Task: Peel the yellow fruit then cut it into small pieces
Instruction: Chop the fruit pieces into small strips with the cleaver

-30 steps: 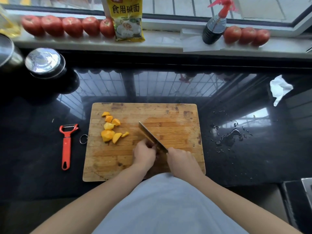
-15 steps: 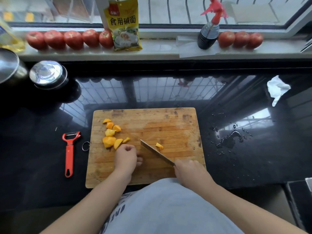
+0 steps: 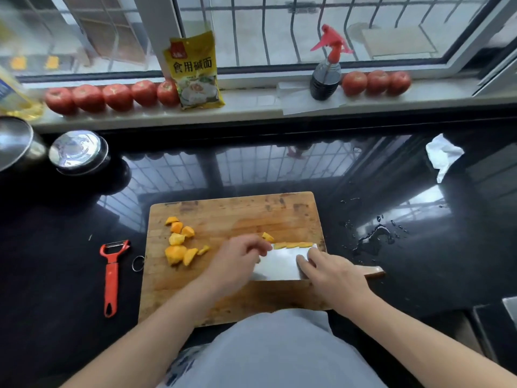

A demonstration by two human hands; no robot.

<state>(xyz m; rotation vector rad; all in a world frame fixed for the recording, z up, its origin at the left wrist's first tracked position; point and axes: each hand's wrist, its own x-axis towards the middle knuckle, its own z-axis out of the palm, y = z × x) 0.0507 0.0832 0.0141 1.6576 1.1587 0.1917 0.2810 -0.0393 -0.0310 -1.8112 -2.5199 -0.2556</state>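
Note:
Several yellow fruit pieces [image 3: 179,245] lie in a loose pile at the left of the wooden cutting board [image 3: 237,214]. A cleaver [image 3: 279,264] lies with its broad side up on the board's right half. A thin strip of yellow fruit [image 3: 293,245] sits along its far edge, and one small piece [image 3: 267,237] lies just beyond. My right hand [image 3: 335,275] grips the cleaver's handle, its forefinger stretched onto the blade. My left hand [image 3: 237,261], blurred, has loosely curled fingers at the blade's left end and I see nothing held in it.
A red peeler [image 3: 112,273] lies left of the board on the black counter. Spilled water [image 3: 372,239] is right of the board, a crumpled tissue [image 3: 443,155] further back. Steel pots [image 3: 78,151] stand back left. Tomatoes [image 3: 112,96], a yellow packet [image 3: 195,71] and a spray bottle [image 3: 326,77] line the windowsill.
The cleaver has turned from edge-down to lying broad side up with fruit along its far edge. My left hand moved right from the pile to the blade's left end.

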